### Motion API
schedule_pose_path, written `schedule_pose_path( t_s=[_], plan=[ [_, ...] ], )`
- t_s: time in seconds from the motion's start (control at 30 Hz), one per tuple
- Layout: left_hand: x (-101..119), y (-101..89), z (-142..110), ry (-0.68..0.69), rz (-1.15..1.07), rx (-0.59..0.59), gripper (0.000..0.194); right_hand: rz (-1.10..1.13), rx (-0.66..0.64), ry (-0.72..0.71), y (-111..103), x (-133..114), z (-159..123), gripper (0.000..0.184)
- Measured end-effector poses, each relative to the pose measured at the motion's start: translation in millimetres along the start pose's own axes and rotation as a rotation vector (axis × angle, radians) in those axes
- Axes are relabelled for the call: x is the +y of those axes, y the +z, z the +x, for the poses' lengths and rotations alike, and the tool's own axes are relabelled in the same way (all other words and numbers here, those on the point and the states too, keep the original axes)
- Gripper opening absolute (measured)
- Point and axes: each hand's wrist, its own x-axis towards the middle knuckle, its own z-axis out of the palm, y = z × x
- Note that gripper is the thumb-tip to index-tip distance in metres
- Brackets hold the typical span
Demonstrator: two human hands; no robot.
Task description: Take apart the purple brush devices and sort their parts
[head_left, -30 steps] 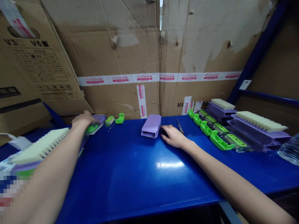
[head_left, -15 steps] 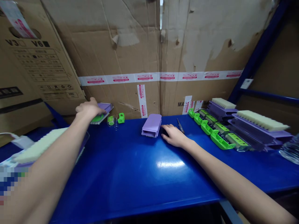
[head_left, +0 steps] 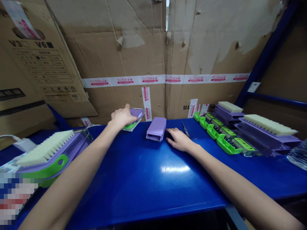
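My left hand (head_left: 122, 118) is closed around a purple and green brush-like piece (head_left: 137, 113) with a pale toothed underside, near the back of the blue table. Fingers and palm cover much of that piece. In the middle lies a hollow purple casing (head_left: 156, 125), its open end facing me. Just right of it my right hand (head_left: 178, 139) rests on the table, fingers loosely spread and holding nothing. Its fingertips are close to the casing; I cannot tell if they touch. Behind the right hand lies a small screwdriver-like tool (head_left: 185, 129).
Green clips (head_left: 226, 145) and clear-and-green parts (head_left: 244, 145) line up on the right, beside purple brushes with cream bristles (head_left: 270, 124). Another purple-green brush (head_left: 48, 151) and a white plug (head_left: 25, 145) are at left. Cardboard (head_left: 127, 60) walls the back of the blue table (head_left: 134, 182).
My left hand has moved right with the purple and green brush-like piece, toward the casing. It now hides the small green clip and spring. My right hand has stayed in place.
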Motion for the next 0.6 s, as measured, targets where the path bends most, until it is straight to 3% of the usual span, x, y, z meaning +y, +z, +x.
schedule_pose_path(
  t_s=[0.23, 0.43, 0.6],
  plan=[
    [23, 32.9, -6, 0.06, 0.033, -0.061, 0.072, -0.011, -0.009, -0.005, 1, 1, 1, 0.044],
    [30, 46.4, -3, 0.029, -0.006, -0.077, 0.069, -0.019, 0.0, -0.007, 0, 1, 0, 0.044],
    [45, 39.7, -13, 0.128, -0.021, 0.097, 0.058, -0.026, -0.009, -0.006, 0, 0, 0, 0.042]
  ],
)
